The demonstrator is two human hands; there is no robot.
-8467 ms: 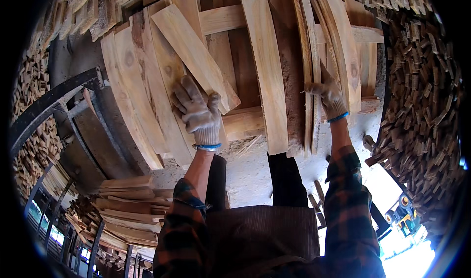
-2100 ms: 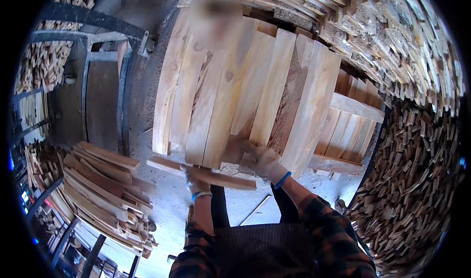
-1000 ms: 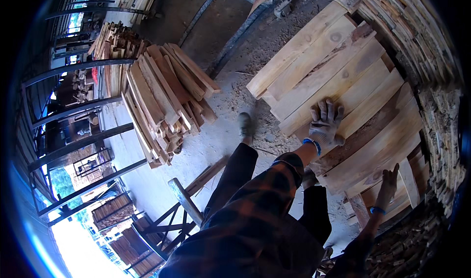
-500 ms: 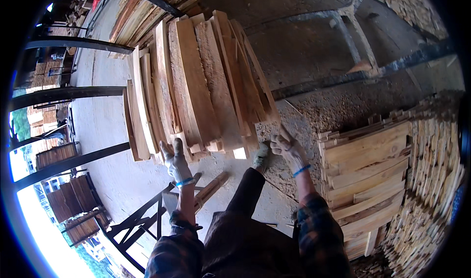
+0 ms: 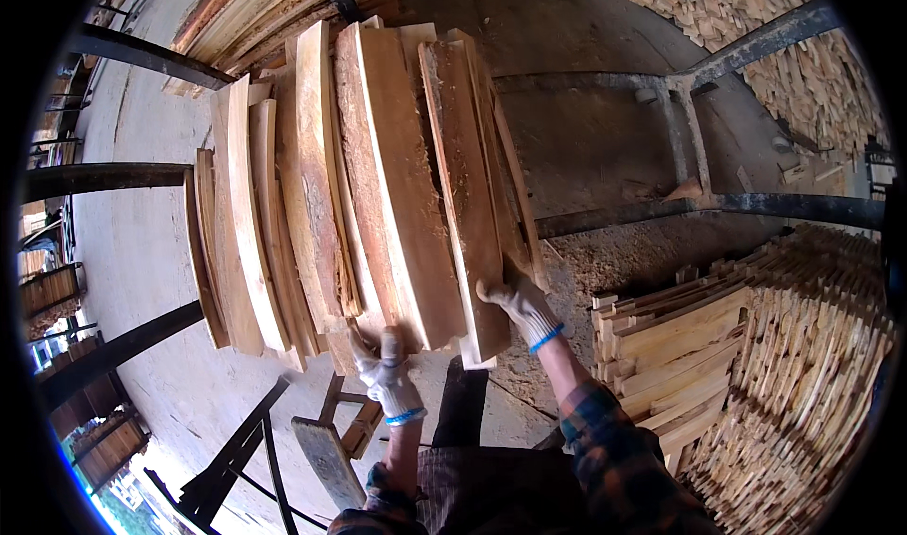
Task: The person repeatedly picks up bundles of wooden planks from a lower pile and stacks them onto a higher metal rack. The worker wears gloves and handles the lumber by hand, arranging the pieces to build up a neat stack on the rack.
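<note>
A stack of rough-sawn wooden boards (image 5: 402, 157) lies in front of me, their near ends pointing toward my body. Both hands wear whitish knit gloves with blue cuffs. My left hand (image 5: 389, 381) is against the near ends of the middle boards, its fingers apart and pointing upward. On the right side of the stack, my right hand (image 5: 525, 312) closes round the near end of a bark-edged board (image 5: 468, 186). Its thumb lies over the board's face, and part of its fingers is hidden behind the edge.
Dark metal bars (image 5: 113, 178) run out on the left of the stack, and a metal frame (image 5: 694, 138) stands at the far right. A tall pile of thin boards (image 5: 675, 356) is close on my right. More slabs (image 5: 255, 16) lie beyond. A small wooden stand (image 5: 326, 459) is near my left forearm.
My right hand has moved from beside the stack onto a board's near end. The right-hand boards have shifted and a gap shows beside one. My left hand has moved right along the board ends.
</note>
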